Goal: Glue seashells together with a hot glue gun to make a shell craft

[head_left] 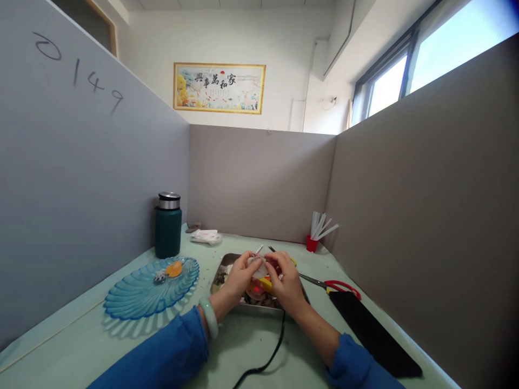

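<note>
The thumb and fingers of the left hand (244, 270) are closed on the left side of a small pale piece (257, 268); those of the right hand (285, 276) pinch it from the other side. The piece is raised over a metal tray (259, 310), between the fingertips. The two-sided grip presumably steadies it, and the position over the tray would suit catching bits that drop.

Below the piece, a yellow tool (266, 284) lies at the tray among small stones or shells. A black cord (279, 337) runs from the tray's near edge toward the wearer.

To the left is a blue scalloped plate (138, 294) bearing an orange piece (174, 268), apparently set aside from the working area; a green bottle (168, 232) stands behind it. To the right, red-handled scissors (344, 286) lie at the far end of a black strip (375, 332), seemingly within easy reach. A red cup (312, 244) keeps white sticks (322, 226) upright near the back panel.

The piece's exact form is obscured by the fingers. The right hand covers part of the tool; whether the cord joins it is hidden. The cord's near end is cut off at the lower edge. A dark tip (272, 249) beyond the right hand cannot be identified.
</note>
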The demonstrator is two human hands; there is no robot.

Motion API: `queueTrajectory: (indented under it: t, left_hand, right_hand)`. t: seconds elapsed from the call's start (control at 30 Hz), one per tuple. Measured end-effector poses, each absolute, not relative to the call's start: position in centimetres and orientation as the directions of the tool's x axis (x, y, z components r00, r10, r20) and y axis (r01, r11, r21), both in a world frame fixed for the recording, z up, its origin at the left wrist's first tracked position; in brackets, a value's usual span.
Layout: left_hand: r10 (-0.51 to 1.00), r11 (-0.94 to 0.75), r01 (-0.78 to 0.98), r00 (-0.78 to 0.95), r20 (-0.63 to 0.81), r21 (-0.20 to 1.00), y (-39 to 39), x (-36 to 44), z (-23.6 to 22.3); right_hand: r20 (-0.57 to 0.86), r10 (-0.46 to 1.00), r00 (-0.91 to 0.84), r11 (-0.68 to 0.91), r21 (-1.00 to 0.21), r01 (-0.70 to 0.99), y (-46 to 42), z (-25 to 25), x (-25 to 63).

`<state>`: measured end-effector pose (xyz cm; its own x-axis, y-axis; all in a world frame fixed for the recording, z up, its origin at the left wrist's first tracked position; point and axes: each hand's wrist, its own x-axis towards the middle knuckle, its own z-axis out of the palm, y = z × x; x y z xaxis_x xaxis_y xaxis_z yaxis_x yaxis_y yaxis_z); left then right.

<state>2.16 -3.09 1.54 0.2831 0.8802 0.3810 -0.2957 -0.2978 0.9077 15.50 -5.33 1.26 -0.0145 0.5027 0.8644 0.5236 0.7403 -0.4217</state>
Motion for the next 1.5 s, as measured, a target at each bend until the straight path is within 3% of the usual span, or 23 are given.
queueTrajectory:
  t: [0.17, 0.6, 1.03, 1.5]
  left_hand:
    - [0.871, -0.284, -0.275, 0.326, 0.367, 0.919, -3.2, 2.2, 1.5]
    - [0.829, -0.431, -0.178, 0.310, 0.466, 0.885, -2.4, 2.2, 0.6]
    - [0.831, -0.421, -0.173, 0.320, 0.455, 0.891, -3.0, 2.0, 1.0]
    - [0.890, -0.301, -0.260, 0.269, 0.368, 0.918, -3.7, 2.1, 1.9]
  right_hand:
    - [0.871, 0.491, -0.019, 0.725, -0.396, 0.564, -5.6, 1.4, 15.4]
    - [0.889, 0.458, -0.030, 0.698, -0.338, 0.631, -5.3, 1.0, 15.4]
    - [0.913, 0.401, -0.072, 0.689, -0.249, 0.680, -5.5, 0.9, 15.3]
    - [0.854, 0.517, 0.055, 0.665, -0.441, 0.603, -5.1, 0.8, 15.4]
